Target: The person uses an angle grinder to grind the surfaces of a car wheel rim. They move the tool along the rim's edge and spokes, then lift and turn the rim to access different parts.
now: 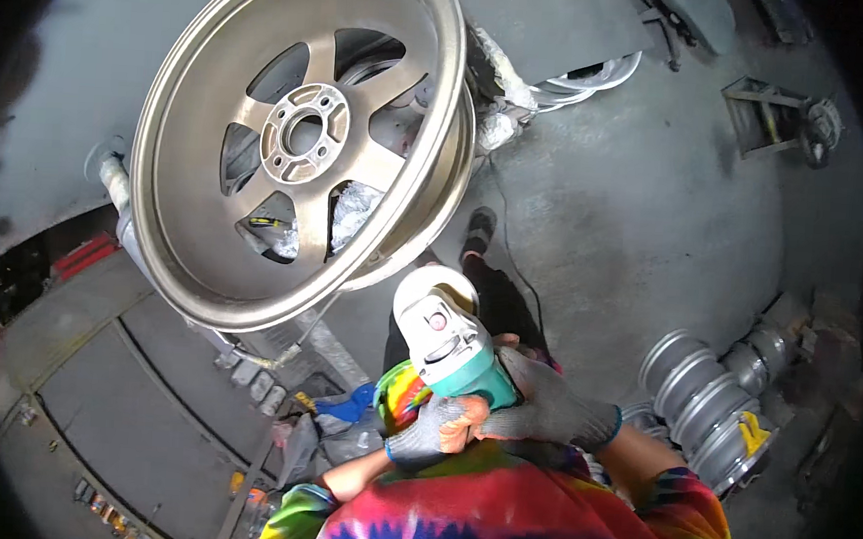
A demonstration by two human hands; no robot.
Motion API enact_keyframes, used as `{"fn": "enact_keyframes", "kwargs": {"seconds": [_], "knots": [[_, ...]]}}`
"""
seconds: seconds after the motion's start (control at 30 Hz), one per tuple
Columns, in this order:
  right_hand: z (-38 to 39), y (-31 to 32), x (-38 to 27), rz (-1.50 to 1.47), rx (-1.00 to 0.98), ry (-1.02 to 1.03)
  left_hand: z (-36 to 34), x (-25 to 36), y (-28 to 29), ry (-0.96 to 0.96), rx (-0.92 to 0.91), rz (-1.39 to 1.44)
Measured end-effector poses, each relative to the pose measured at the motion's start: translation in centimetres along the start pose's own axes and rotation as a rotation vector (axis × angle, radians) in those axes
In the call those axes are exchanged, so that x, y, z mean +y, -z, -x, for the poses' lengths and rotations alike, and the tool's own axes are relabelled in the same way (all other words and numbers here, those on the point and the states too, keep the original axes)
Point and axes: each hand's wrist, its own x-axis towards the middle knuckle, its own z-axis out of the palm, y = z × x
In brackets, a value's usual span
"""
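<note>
Both my hands wear grey knit gloves with orange on the fingers. They are close together in front of my tie-dye shirt, around a teal-and-silver angle grinder (456,355). My right hand (547,400) grips the grinder's teal body from the right. Curled at the lower end of the body is my left hand (432,430), its fingers closed and touching the right glove. The grinder's round pale disc (433,287) points away from me, just below a large bronze alloy wheel (311,221). That wheel is tilted on a stand, its open barrel facing up; disc and wheel look apart.
Several silver wheels (705,400) are piled on the floor at right, a yellow glove or cloth (753,434) on them. Another wheel (591,82) lies behind the stand. A dark cable (521,265) crosses the grey floor. A metal frame (767,117) stands far right.
</note>
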Motion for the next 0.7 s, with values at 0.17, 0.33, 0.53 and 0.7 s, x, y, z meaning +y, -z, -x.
{"fn": "enact_keyframes", "kwargs": {"seconds": [0.17,0.33,0.53,0.7], "knots": [[-0.9,-0.1,-0.1,-0.120,0.037,0.178,1.3,-1.8,2.7,-0.014,0.070,0.075],[-1.3,0.1,-0.5,-0.021,0.045,0.106,0.8,-2.1,4.2,0.035,-0.010,0.239],[-2.1,-0.4,-0.4,0.029,0.053,0.089,0.2,-2.9,3.4,-0.047,0.187,-0.184],[-2.7,-0.5,-0.7,-0.074,0.013,0.000,-0.3,1.9,-2.4,-0.116,0.212,-0.090]]}}
